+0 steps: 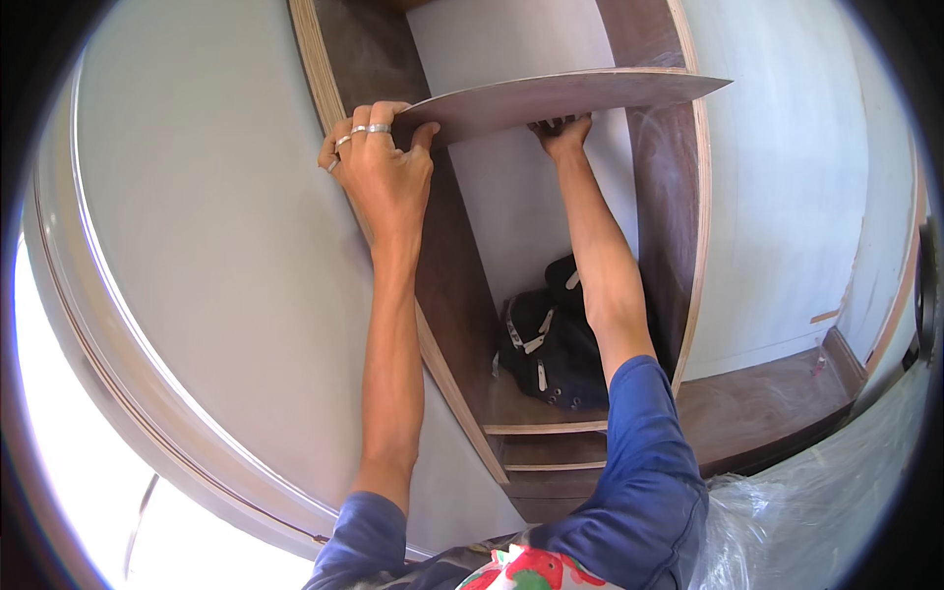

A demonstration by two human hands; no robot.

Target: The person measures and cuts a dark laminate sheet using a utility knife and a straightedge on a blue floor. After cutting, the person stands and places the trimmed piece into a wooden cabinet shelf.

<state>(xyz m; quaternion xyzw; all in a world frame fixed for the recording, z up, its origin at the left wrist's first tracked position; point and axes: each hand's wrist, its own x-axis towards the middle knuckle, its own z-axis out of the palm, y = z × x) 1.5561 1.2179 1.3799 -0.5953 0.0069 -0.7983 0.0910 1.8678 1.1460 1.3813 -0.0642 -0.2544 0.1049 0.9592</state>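
A thin brown panel (551, 103) spans the upper part of a tall open cabinet, and its pointed right end sticks out past the cabinet's right edge. My left hand (382, 172), with rings on several fingers, grips the panel's left end, thumb below and fingers over the edge. Under the middle of the panel, my right hand (562, 136) reaches into the cabinet with its fingers spread up against the underside. The panel partly hides those fingertips.
A black bag (556, 349) with zips rests on the cabinet's bottom shelf. Plywood edges (700, 197) frame the opening. A pale wall panel (226, 246) stands at left, beside a bright opening. At lower right are a brown ledge (767, 398) and clear plastic sheeting (806, 511).
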